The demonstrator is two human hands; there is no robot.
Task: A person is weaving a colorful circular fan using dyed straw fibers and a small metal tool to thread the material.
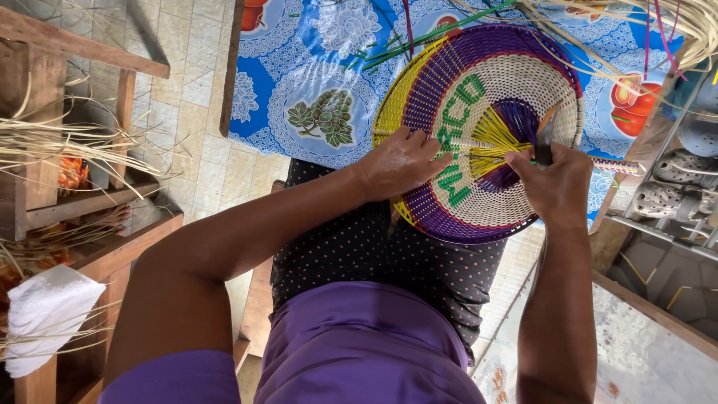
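Fingers of L hand (400, 161) spread flat, pressing the woven fan (479, 135); R hand (557, 183) clenched round a dark-handled tool (544, 146).
Fan rests on the person's lap w/ its far edge on the blue patterned tablecloth (299, 82); tool tip sits at fan's yellow-purple centre. Loose straw strips (673, 22) lie beyond.

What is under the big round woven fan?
Under the woven fan lies a blue patterned tablecloth, and its near edge hangs over the dotted skirt. The left hand presses on it. What lies directly beneath its middle is covered.
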